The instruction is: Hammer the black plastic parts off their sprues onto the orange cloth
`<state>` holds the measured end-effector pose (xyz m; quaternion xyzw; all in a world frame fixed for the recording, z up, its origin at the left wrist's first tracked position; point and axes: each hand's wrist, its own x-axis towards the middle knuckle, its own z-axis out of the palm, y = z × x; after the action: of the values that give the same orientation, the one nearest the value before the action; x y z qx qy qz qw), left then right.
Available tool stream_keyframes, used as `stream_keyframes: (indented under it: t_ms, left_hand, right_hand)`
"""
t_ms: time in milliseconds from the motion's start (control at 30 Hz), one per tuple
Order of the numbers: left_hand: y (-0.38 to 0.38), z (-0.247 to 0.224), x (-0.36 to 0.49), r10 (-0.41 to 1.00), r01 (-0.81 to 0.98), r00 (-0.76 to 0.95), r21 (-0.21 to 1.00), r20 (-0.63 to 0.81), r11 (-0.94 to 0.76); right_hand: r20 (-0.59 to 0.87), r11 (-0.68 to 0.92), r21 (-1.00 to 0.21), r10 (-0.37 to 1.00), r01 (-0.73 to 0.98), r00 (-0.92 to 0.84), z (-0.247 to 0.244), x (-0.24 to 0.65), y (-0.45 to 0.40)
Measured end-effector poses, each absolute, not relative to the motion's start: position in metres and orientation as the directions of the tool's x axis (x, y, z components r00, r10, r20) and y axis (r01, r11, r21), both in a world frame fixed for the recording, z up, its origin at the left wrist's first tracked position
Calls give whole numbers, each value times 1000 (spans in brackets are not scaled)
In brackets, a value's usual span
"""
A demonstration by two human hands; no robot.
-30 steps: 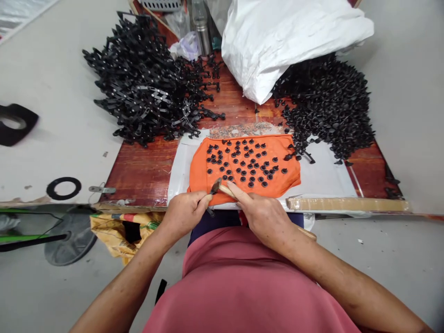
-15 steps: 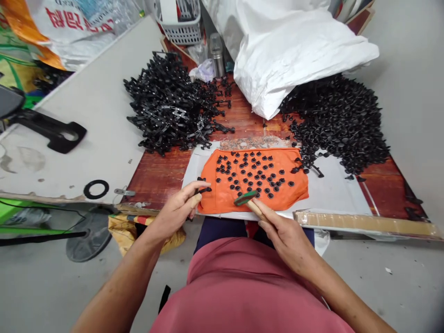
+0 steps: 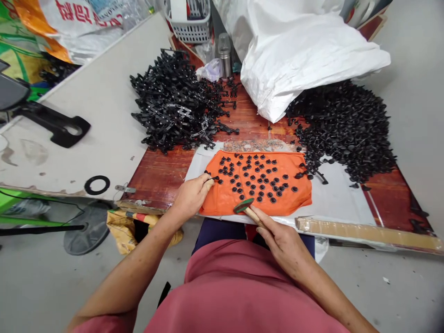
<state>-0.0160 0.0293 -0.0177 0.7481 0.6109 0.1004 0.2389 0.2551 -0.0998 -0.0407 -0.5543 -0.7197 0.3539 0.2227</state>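
My left hand [image 3: 191,198] is closed at the left edge of an orange cloth [image 3: 222,201], its fingertips pinching a small black jointed plastic piece [image 3: 215,178]. My right hand [image 3: 282,237] is wrapped round the pale wooden handle of a small hammer [image 3: 244,205]. Its green and dark head is over the cloth's front edge. Several small round black plastic caps [image 3: 260,199] stand spread across the cloth, some close together. My left fingers hide part of the jointed piece.
A heap of black jointed pieces [image 3: 176,101] lies at the back left, and a heap of black caps [image 3: 347,125] at the right. Behind are a white sack [image 3: 305,51], a metal flask [image 3: 225,58] and a grey basket [image 3: 190,31]. A cardboard strip [image 3: 364,233] edges the table.
My left hand has moved up and to the right, bringing the black jointed piece over the cloth's edge. The hammer stays near the front of the cloth. The whole view has shifted slightly.
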Motion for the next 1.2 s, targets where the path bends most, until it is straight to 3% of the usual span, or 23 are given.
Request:
stream_keyframes:
  t_ms: [167, 467, 633, 733, 1000, 1133, 1200]
  left_hand:
    - [29, -17, -17, 952, 871, 281, 448, -123, -199]
    - [27, -20, -11, 955, 942, 283, 215, -87, -259]
    - [28, -11, -5, 955, 955, 276, 141, -112, -260]
    - [29, -6, -3, 955, 963, 260, 107, -144, -246]
    - [28, -8, -2, 960, 966, 244, 118, -140, -228]
    - [27, -8, -2, 959, 966, 245, 121, -141, -229]
    - [27, -9, -3, 962, 968, 234, 126, -139, -218]
  right_hand:
    - [-71, 143, -745, 954, 651, -291, -38, 255, -99]
    - [-87, 147, -708, 952, 690, -293, -35, 254, -99]
    - [-124, 138, -722, 938, 678, -323, -14, 257, -93]
    - [-70, 167, -721, 948, 673, -310, 2, 255, -77]
    - [71, 319, -456, 944, 831, -324, 19, 224, -32]
    - [-56, 297, -249, 946, 922, -320, 12, 213, -27]
    - [-51, 327, -231, 937, 917, -347, 10, 211, -26]
